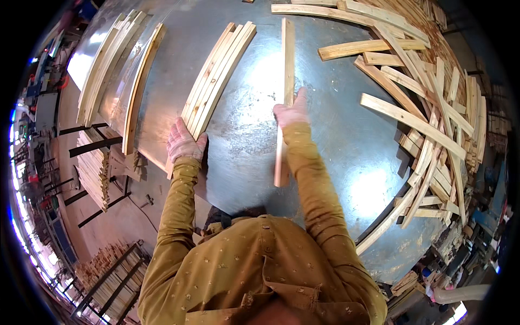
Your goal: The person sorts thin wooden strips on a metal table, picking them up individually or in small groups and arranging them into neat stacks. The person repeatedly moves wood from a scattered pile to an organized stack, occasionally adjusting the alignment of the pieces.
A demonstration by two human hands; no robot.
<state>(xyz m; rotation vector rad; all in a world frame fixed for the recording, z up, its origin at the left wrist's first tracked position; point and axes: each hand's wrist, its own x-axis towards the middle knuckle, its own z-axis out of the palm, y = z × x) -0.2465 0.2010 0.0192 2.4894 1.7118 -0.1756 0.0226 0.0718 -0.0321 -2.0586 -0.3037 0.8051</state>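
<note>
My left hand (184, 140) is at the near end of a row of several pale wooden strips (219, 76) lying side by side on the metal table. Its fingers lie along the left side of the row and its thumb is on the right, so the hand spans the strips. Further right, my right hand (293, 111) is closed around the middle of a single wooden strip (288, 59). This strip points away from me, its near end close to the table's front. The undersides of both grips are hidden.
A large pile of crossed wooden strips (428, 119) covers the table's right side. At the left lie a lone strip (142, 89) and a stack of strips (111, 65). Below the left edge stand black metal racks (95, 143) with more wood. The metal tabletop (244, 162) shines with reflections.
</note>
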